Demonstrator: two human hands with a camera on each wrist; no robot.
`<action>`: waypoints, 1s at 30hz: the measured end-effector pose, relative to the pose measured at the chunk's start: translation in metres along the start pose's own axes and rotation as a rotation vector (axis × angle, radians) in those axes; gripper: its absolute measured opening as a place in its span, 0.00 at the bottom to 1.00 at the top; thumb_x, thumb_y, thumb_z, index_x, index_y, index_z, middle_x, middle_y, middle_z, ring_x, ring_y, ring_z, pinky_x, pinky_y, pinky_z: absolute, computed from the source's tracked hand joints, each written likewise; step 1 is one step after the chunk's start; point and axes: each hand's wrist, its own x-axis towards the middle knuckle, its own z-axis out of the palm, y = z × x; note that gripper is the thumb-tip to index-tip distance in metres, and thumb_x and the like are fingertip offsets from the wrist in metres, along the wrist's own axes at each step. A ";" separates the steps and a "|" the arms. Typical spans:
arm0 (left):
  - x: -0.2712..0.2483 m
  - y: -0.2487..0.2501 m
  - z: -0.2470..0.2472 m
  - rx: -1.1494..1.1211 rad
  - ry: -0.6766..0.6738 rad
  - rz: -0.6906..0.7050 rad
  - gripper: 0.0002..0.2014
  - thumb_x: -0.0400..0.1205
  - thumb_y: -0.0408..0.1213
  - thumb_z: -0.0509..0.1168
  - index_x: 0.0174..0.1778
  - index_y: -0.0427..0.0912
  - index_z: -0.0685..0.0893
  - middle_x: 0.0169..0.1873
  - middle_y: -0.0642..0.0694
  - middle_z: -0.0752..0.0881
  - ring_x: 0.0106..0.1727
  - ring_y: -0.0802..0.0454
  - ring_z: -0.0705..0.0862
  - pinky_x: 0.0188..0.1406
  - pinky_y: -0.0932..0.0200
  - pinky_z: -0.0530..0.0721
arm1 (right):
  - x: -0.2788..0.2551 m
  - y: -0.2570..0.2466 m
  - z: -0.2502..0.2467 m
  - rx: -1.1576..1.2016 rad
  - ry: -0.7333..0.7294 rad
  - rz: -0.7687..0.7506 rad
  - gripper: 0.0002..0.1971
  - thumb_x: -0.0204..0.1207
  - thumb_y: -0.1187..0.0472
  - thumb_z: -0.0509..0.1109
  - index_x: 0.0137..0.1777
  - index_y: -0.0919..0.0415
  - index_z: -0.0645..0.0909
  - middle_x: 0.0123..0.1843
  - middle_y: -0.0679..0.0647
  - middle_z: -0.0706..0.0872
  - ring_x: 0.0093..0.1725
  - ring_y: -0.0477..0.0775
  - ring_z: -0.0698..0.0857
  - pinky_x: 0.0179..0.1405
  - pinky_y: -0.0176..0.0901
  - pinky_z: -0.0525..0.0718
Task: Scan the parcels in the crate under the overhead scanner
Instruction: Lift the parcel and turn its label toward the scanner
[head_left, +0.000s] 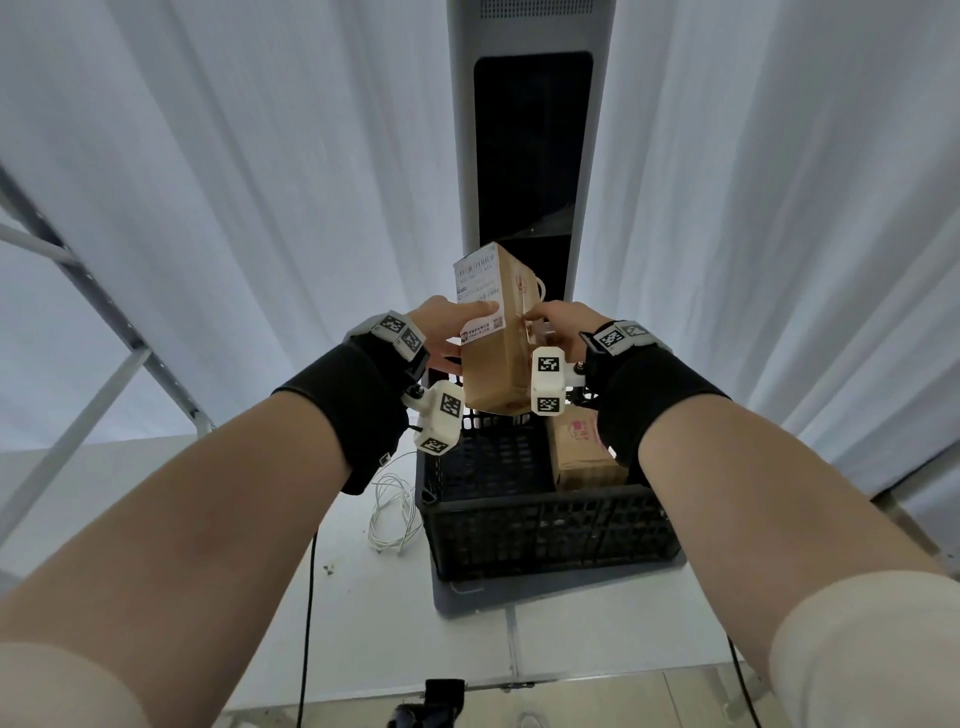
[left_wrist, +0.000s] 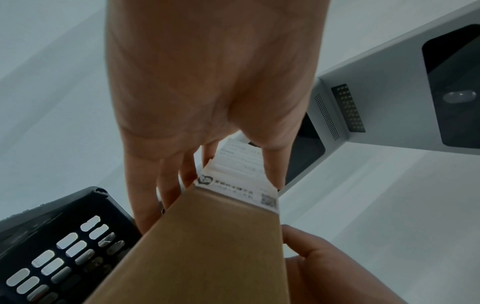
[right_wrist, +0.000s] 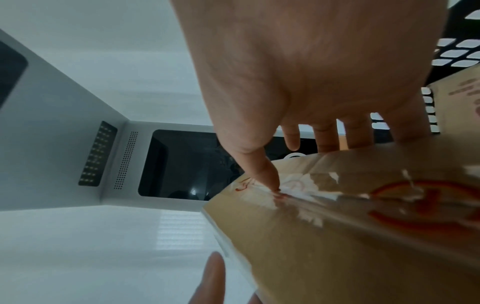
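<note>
A brown cardboard parcel (head_left: 493, 332) with a white shipping label (head_left: 478, 288) is held up in the air in front of the grey scanner column (head_left: 530, 130). My left hand (head_left: 457, 332) grips its left side, thumb on the label and fingers behind. My right hand (head_left: 558, 325) grips its right, taped side with the thumb on top. In the left wrist view the parcel (left_wrist: 215, 246) runs between both hands, and the scanner head (left_wrist: 389, 98) is to the right. In the right wrist view my thumb presses the taped face of the parcel (right_wrist: 337, 226).
A black slatted crate (head_left: 545, 530) stands on the scanner's grey base plate (head_left: 467, 597) below the hands, with another brown parcel (head_left: 582, 452) inside. A coiled white cable (head_left: 389, 514) lies left of the crate. White curtains hang all round; a metal frame (head_left: 104, 322) slants at left.
</note>
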 end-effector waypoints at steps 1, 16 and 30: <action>0.001 0.000 0.001 -0.015 -0.003 0.000 0.19 0.78 0.51 0.72 0.59 0.43 0.83 0.51 0.44 0.89 0.52 0.43 0.90 0.43 0.44 0.91 | -0.001 0.001 0.000 0.006 0.000 0.000 0.14 0.73 0.57 0.68 0.56 0.63 0.77 0.42 0.57 0.84 0.39 0.56 0.82 0.50 0.51 0.83; 0.043 -0.052 0.022 -0.100 -0.007 -0.167 0.20 0.83 0.50 0.64 0.67 0.44 0.82 0.57 0.42 0.88 0.56 0.40 0.89 0.58 0.41 0.87 | 0.056 0.053 0.009 -0.061 -0.081 0.140 0.07 0.76 0.62 0.59 0.42 0.61 0.77 0.57 0.62 0.87 0.52 0.61 0.83 0.63 0.57 0.80; 0.113 -0.108 0.036 -0.186 0.027 -0.343 0.20 0.85 0.49 0.62 0.71 0.46 0.78 0.63 0.41 0.85 0.59 0.38 0.86 0.63 0.37 0.83 | 0.156 0.123 0.028 -0.086 -0.091 0.353 0.10 0.61 0.62 0.59 0.42 0.61 0.77 0.53 0.62 0.84 0.56 0.70 0.81 0.67 0.70 0.74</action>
